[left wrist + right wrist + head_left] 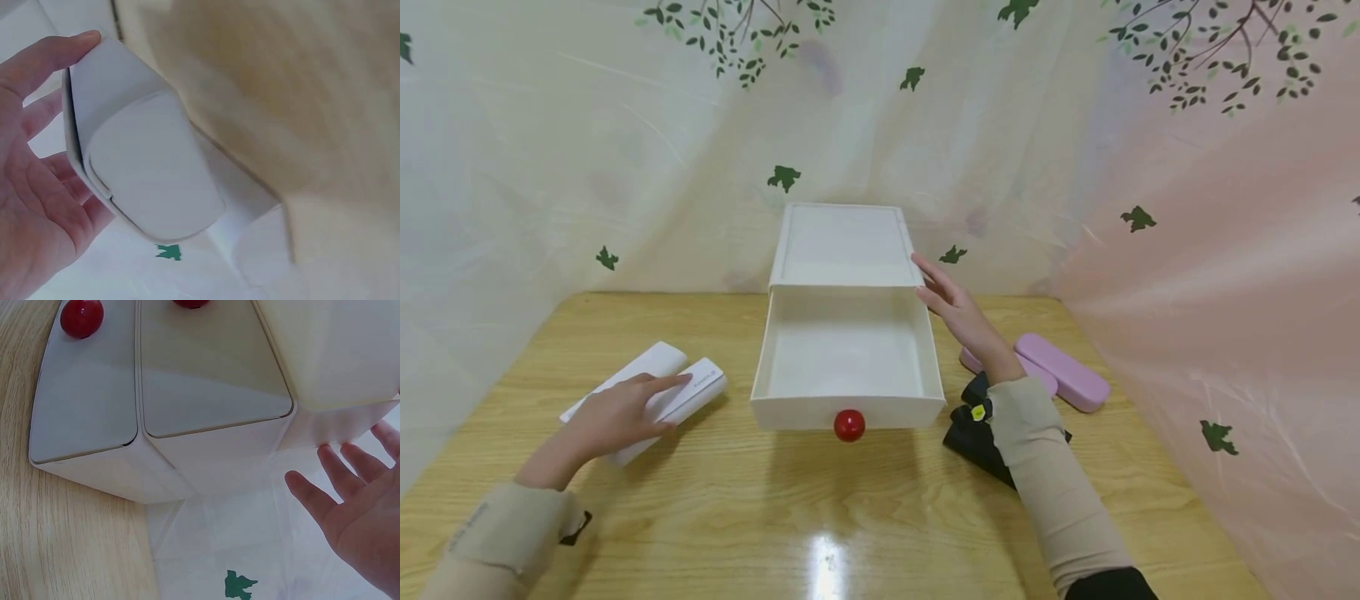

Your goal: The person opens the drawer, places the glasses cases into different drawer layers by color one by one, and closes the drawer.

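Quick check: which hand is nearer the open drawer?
Right: the right hand is at the right side of the drawer unit, beside the open drawer; the left hand grips a white box farther off, on the drawer's left.

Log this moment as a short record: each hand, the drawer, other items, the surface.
Left hand: grips a white case
Beside that case: second white case
Right hand: at the white drawer unit's right side, seemingly touching
Top drawer: pulled out, red knob in front
Right of unit: purple cases, black object
Surface: wooden table
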A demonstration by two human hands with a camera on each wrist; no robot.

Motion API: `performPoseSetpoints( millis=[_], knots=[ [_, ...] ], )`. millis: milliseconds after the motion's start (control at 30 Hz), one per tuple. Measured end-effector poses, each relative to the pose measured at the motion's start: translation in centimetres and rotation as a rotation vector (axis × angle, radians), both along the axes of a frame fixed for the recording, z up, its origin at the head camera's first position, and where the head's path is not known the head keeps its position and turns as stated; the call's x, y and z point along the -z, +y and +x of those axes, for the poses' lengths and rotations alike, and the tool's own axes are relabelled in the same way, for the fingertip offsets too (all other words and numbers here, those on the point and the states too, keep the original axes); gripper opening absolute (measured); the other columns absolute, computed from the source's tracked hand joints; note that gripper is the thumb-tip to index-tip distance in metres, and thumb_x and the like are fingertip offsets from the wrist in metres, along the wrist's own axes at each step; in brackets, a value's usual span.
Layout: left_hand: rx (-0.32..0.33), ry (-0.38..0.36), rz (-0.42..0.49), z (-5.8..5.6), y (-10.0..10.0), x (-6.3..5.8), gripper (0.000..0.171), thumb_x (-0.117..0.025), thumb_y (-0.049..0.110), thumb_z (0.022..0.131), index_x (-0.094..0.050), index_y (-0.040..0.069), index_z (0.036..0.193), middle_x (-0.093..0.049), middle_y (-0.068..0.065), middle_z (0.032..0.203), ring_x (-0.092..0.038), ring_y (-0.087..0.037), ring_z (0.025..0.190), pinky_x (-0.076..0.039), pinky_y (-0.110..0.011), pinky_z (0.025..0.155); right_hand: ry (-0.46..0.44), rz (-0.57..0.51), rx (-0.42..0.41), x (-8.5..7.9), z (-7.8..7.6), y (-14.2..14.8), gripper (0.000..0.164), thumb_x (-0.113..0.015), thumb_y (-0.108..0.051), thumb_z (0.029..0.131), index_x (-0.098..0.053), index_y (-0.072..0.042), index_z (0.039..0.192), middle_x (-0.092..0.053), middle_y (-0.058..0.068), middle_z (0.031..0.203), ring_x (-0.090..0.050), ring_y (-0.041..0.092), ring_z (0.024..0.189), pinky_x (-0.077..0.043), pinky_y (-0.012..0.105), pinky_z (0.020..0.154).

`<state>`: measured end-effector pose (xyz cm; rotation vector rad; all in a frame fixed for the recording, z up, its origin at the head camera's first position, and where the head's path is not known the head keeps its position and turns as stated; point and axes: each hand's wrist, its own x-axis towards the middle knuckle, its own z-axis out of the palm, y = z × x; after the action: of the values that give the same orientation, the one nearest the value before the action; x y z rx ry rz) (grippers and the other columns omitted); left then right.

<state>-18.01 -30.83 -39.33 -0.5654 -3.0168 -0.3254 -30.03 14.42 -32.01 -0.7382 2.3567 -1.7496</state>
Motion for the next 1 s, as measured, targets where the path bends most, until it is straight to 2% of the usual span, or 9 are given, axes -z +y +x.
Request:
performPoseSetpoints(
  millis=[267, 667, 1000],
  knots=[
    [0.004, -0.019, 0.010, 0.2, 0.7, -2.4, 0.064, -0.076, 0.026, 0.079, -0.054, 0.010, 0.137, -0.063, -0.024, 0.113, -0.053, -0.014, 0.067, -0.043, -0.028, 0.049, -0.001, -0.004, -0.004, 0.1, -0.1, 0.0, 0.054, -0.044, -0.024, 0.104, -0.024, -0.025, 0.155, -0.020, -0.002, 0.163, -0.026, 0.024, 0.148, -0.027, 0.051, 0.120],
    [0.020, 0.042, -0.038, 0.5, 1.5, -5.4, 0.062, -0.075, 0.025, 0.077, -0.056, 0.013, 0.135, -0.063, -0.021, 0.117, -0.055, -0.015, 0.069, -0.041, -0.028, 0.048, -0.002, -0.003, -0.005, 0.3, -0.3, 0.0, 0.053, -0.043, -0.025, 0.104, -0.026, -0.027, 0.154, -0.021, -0.002, 0.162, -0.027, 0.024, 0.147, -0.028, 0.052, 0.119],
    [0.015, 0.103, -0.047, 0.8, 1.7, -9.1, 0.065, -0.076, 0.022, 0.075, -0.056, 0.014, 0.136, -0.064, -0.018, 0.112, -0.049, -0.012, 0.060, -0.039, -0.026, 0.047, 0.006, 0.008, -0.005, 0.3, -0.3, 0.1, 0.054, -0.043, -0.026, 0.104, -0.025, -0.028, 0.154, -0.019, -0.003, 0.163, -0.027, 0.024, 0.148, -0.027, 0.052, 0.120]
  ],
)
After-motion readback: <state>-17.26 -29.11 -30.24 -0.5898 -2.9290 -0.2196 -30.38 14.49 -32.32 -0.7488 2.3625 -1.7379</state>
